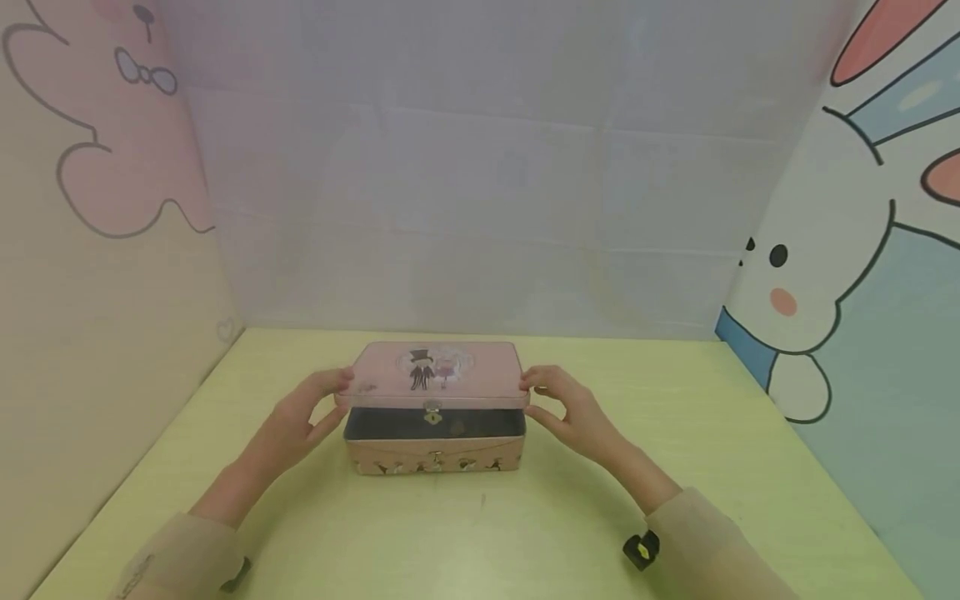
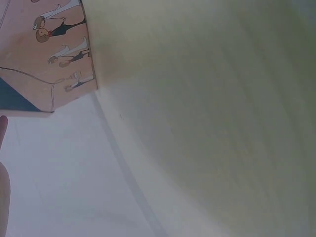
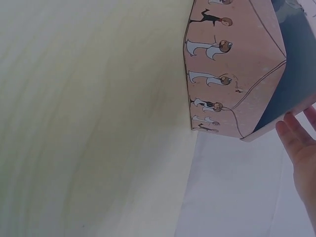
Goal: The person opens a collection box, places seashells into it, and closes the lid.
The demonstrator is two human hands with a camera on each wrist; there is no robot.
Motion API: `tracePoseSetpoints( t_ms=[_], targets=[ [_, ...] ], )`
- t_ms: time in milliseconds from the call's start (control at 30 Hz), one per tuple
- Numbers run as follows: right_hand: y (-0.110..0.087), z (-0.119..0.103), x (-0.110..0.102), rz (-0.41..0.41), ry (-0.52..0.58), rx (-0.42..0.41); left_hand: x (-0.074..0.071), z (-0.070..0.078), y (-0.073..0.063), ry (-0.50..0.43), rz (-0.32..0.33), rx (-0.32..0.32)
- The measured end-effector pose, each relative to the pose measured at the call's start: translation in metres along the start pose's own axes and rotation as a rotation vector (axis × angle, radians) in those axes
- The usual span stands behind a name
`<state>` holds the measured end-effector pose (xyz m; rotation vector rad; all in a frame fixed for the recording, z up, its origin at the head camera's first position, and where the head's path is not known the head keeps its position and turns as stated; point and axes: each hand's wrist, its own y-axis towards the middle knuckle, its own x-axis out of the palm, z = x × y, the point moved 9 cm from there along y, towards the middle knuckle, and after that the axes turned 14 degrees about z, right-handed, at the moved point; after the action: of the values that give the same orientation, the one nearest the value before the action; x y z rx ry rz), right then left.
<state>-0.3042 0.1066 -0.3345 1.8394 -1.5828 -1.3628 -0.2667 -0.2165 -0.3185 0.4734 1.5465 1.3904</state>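
A pink tin box (image 1: 438, 457) with a dark interior stands on the table, its hinged lid (image 1: 382, 373) partly raised. A couple in dark and pink clothes is printed on the lid, and a small metal clasp (image 1: 432, 414) hangs from its front edge. On the left end of the lid, my left hand (image 1: 296, 417) grips the edge with fingers above and thumb below. My right hand (image 1: 573, 414) holds the opposite end the same way. Small dancing figures decorate the box's side (image 3: 217, 74) in the right wrist view. Only fingertips of the left hand show in its wrist view.
The pale yellow-green table (image 1: 480, 533) runs back to a whitish sheet (image 1: 480, 183). Cartoon panels stand on both sides, a rabbit panel (image 1: 810, 283) at right and a pink-figure panel (image 1: 112, 167) at left. A dark strap piece (image 1: 642, 550) hangs by the right sleeve.
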Motion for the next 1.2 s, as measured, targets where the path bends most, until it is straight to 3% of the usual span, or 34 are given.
tracePoseSetpoints(
  t_ms=[133,333,567,1200],
  targets=[
    [-0.005,-0.001,0.002,-0.023,-0.012,-0.018,0.002,0.007,-0.003,0.024,-0.021,0.107],
    [-0.014,0.0,0.007,-0.07,-0.06,-0.05,0.004,0.015,-0.009,0.04,-0.094,0.164],
    [-0.023,-0.002,0.011,-0.12,-0.091,-0.098,0.009,0.025,-0.014,0.053,-0.137,0.273],
    [-0.025,0.003,0.017,-0.18,-0.138,-0.093,0.013,0.018,-0.018,0.078,-0.209,0.266]
  ],
)
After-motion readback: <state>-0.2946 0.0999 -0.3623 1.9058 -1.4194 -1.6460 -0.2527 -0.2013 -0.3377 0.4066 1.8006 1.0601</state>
